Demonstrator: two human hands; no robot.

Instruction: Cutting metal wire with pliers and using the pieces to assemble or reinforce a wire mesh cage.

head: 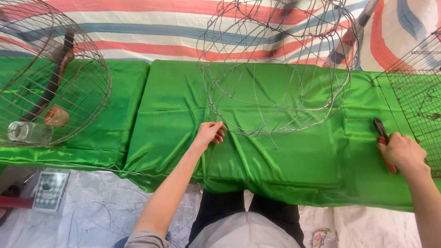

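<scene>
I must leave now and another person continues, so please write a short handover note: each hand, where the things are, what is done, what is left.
Left hand: pinching the lower rim of the half-built silver wire frame, which lies on the shiny green cloth.
Right hand: closed on the red-handled pliers, resting on the cloth at the right, apart from the frame.
Nearby: finished round wire cage at left, flat wire mesh panel at right.
Done: frame's hoops and some cross wires joined.
Left: it looks sparse beside the finished cage; probably more wires needed.
</scene>
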